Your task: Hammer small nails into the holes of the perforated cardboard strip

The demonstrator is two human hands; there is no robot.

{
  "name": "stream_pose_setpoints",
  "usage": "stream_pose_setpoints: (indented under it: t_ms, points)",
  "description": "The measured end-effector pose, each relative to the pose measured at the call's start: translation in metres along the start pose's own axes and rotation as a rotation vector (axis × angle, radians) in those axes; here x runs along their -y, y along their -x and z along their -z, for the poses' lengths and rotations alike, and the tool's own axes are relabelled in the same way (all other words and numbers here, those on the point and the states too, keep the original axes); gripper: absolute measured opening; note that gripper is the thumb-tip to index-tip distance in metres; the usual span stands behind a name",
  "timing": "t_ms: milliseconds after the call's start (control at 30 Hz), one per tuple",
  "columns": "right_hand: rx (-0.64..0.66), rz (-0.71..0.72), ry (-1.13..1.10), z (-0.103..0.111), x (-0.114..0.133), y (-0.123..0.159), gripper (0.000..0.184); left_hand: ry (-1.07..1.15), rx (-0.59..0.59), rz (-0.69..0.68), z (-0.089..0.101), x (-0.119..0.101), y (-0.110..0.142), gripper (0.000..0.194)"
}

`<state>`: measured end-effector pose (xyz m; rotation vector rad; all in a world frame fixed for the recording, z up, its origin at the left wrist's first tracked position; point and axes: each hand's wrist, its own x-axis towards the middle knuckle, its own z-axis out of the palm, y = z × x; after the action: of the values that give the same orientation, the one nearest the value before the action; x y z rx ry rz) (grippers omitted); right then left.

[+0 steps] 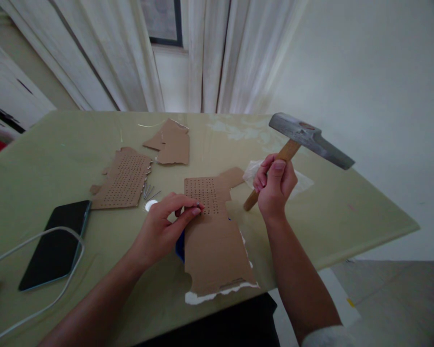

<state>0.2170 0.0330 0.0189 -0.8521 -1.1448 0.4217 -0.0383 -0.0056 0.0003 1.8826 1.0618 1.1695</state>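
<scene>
My right hand (277,188) is wrapped round the wooden handle of a hammer (304,132), its metal head raised above the table. My left hand (169,217) pinches a small nail (198,206) between thumb and forefinger, over a piece of cardboard (217,246). Rows of small holes mark the far part of that cardboard, and the nail is at the near edge of the rows. Under the cardboard, part of a blue object (180,247) shows; the rest of it is hidden. Several loose nails (148,191) lie left of the cardboard, by a small white round object (151,206).
Another hole-punched cardboard piece (125,180) lies at the left, with torn cardboard scraps (175,144) farther back. A tablet or phone (58,243) and a white cable (67,229) lie at the near left. Clear plastic (300,183) is behind my right hand on the table (347,212).
</scene>
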Motion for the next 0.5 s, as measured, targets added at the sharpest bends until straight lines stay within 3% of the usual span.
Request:
stream_pose_setpoints:
  t_ms: [500]
  points:
    - [0.016,0.016,-0.053,0.0005,-0.0003,0.0002,0.046,-0.009,0.001,-0.026,0.0002,0.0004,0.0,0.012]
